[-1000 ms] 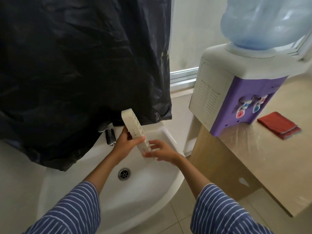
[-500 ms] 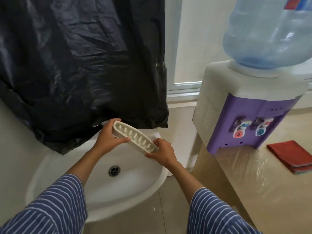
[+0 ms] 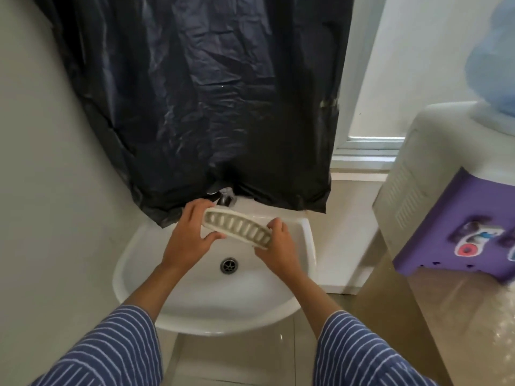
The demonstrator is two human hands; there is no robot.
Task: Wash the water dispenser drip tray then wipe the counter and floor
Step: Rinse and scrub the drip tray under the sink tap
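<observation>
We hold the tray point(image 3: 237, 228) over the sink point(image 3: 211, 296), above the drain point(image 3: 229, 265) and just below the tap point(image 3: 225, 198) at the black sheet's point(image 3: 200, 101) lower edge. Our left hand point(image 3: 192, 235) wraps its left end, fingers point(image 3: 195, 210) curled over the far rim, thumb beneath. Our right hand point(image 3: 278, 243) pinches the right end. The basin below lies open; the surface point(image 3: 457, 316) edge and dispenser point(image 3: 446, 207) crowd the right.

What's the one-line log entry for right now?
step: washing | drip tray: over sink, slots up | left hand: holding left end | right hand: holding right end | tap water: none seen
</observation>
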